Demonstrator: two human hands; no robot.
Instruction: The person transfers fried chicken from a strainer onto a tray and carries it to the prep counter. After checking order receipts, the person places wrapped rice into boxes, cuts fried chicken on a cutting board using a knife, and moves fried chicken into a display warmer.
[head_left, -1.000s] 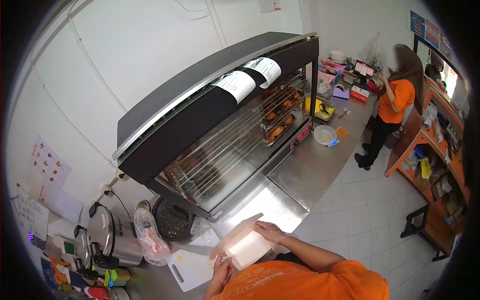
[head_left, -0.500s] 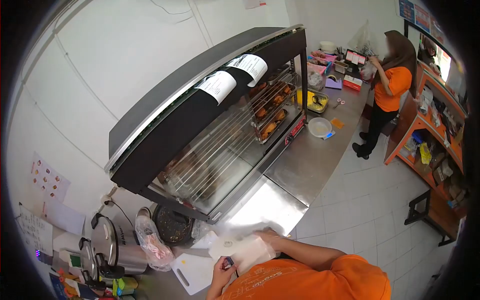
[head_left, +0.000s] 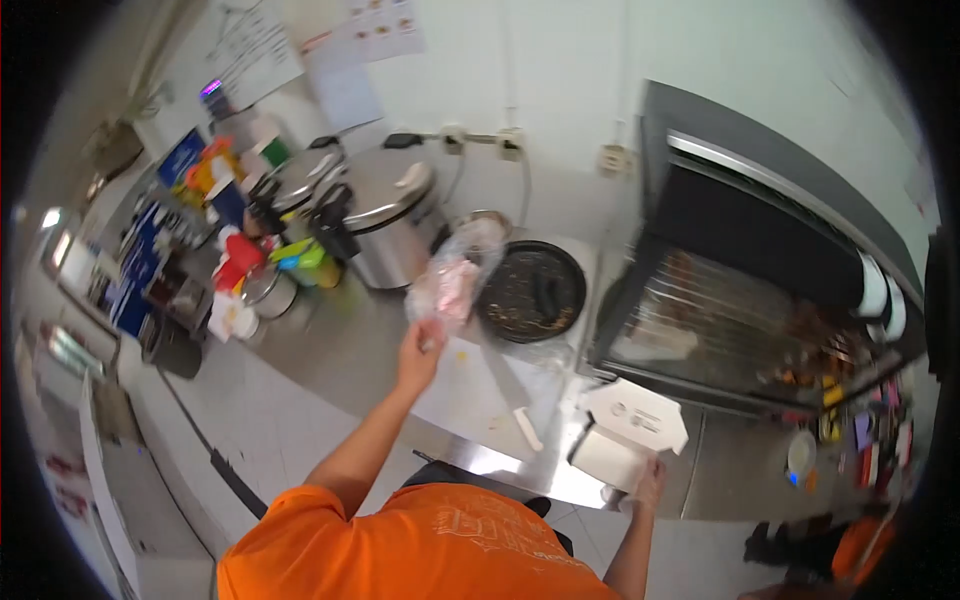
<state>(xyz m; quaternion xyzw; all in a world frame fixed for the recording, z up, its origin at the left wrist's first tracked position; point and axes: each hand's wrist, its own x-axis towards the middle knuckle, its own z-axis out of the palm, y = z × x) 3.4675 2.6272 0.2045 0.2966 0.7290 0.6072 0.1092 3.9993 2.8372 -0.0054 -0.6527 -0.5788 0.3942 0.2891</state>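
Note:
My left hand [head_left: 424,350] is stretched out to a clear plastic bag [head_left: 455,285] with pink contents. Its fingers are closed on the bag's near end, somewhat blurred. At the right, my right hand [head_left: 648,484] grips the edge of a white paper food box [head_left: 612,455], whose printed lid stands raised. Between my hands lies a white cutting board [head_left: 465,395], and a knife with a white handle [head_left: 527,428] rests across it. Behind the board, next to the bag, sits a round black pan [head_left: 533,290] with crumbs in it.
Steel pressure cookers [head_left: 385,215] stand against the wall on the left, near bottles and a small pot [head_left: 268,292]. A glass warming cabinet [head_left: 740,300] fills the right. A white bowl [head_left: 801,455] is farther along the counter, and another person's orange sleeve [head_left: 865,545] shows lower right.
My view has swung left. My left hand has left the box and reached out to the plastic bag; the small dark item it held is out of sight. The box's lid now stands raised.

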